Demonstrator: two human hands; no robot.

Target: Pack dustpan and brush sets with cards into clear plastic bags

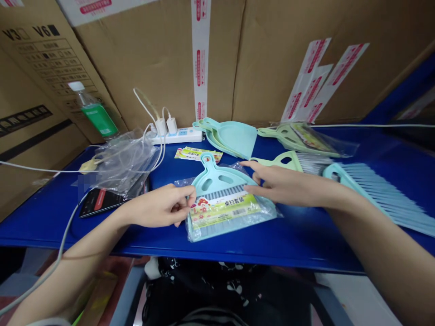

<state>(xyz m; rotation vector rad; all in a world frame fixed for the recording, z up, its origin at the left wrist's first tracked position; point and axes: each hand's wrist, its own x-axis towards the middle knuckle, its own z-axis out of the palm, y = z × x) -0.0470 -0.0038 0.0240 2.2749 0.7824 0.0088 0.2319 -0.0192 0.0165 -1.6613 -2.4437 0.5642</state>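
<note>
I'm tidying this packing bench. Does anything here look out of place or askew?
Mostly orderly. One oddity: the phone lies half buried under loose plastic bags, with charger cables draped across. The left hand and right hand hold the bagged dustpan set flat on the shelf.

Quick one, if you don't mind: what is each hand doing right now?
Left hand: closed, pinching the left edge of the bagged dustpan set.
Right hand: open, fingers resting flat on the set's upper right edge.

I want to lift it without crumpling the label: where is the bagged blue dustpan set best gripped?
By its looped handle, from the far side: the bagged dustpan set lies flat with the handle pointing away, poking clear of the label, near the right hand.
</note>
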